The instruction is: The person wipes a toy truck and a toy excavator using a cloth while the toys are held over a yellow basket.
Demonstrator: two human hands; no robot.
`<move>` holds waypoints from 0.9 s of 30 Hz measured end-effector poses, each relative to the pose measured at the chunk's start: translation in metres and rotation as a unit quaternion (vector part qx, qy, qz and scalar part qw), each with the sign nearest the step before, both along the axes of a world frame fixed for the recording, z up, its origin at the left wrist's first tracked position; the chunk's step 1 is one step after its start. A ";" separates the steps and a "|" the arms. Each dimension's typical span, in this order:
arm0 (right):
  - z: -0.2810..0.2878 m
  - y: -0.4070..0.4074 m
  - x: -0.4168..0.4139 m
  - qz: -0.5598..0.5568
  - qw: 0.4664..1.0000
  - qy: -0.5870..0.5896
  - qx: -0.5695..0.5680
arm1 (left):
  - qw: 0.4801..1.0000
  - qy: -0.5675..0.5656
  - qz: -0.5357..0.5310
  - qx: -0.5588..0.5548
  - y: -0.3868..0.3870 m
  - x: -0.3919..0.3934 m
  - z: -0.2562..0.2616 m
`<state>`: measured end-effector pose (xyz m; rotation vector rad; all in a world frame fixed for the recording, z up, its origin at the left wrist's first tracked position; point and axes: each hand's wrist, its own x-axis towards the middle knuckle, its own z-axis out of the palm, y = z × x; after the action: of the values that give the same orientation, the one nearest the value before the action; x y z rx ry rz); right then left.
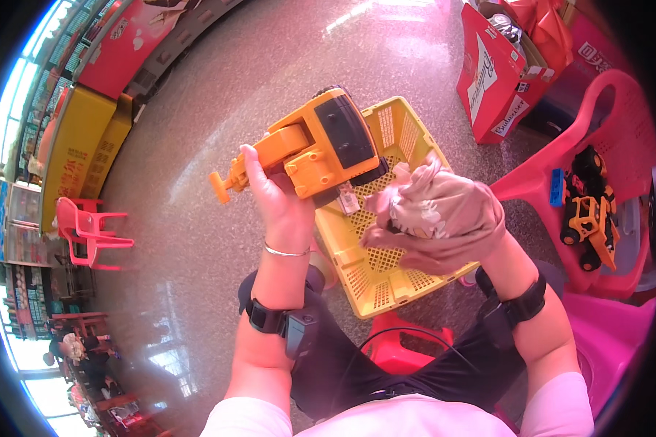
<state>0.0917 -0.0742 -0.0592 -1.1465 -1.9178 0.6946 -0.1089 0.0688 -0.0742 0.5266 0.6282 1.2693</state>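
Note:
A yellow plastic toy construction vehicle (328, 147) with black wheels, a dark panel and a jointed boom is held up in my left hand (281, 199). My thumb lies along the boom, and a metal bangle circles that wrist. My right hand (495, 251) is mostly hidden by a crumpled brownish-pink cloth (448, 213) with a pale print, which it grips close to the toy. Below both hands stands a yellow perforated plastic basket (355, 284) on the floor. Inside it, a small pale packet or tag (349, 201) shows beneath the toy.
At right, a pink plastic chair (530, 169) bears a yellow-and-black toy truck (590, 218) and a blue toy block (557, 187). A red Budweiser carton (492, 87) stands behind. Between my legs is a red stool (399, 349). Another pink chair (90, 232) stands far left.

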 end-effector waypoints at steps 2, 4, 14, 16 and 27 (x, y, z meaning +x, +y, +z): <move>0.005 0.000 -0.002 0.003 0.995 -0.082 0.054 | 1.000 -0.001 0.008 0.008 -0.001 -0.004 0.003; 0.007 -0.003 0.000 -0.029 0.995 -0.061 0.075 | 1.000 0.010 0.019 0.008 -0.001 -0.003 0.004; -0.009 -0.003 -0.029 -0.137 0.864 0.469 -0.121 | 0.998 0.028 0.004 0.051 -0.013 0.003 0.008; -0.002 -0.002 -0.028 -0.102 0.885 0.426 -0.156 | 0.998 0.031 0.000 0.059 -0.015 0.005 0.010; -0.037 -0.003 -0.052 -0.121 0.969 0.082 0.200 | 0.983 0.081 -0.016 0.163 -0.023 0.015 0.007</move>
<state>0.0401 -0.0772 -0.0962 -1.0086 -1.6461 0.2438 -0.0934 0.0463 -0.0669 0.9144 0.5452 1.3152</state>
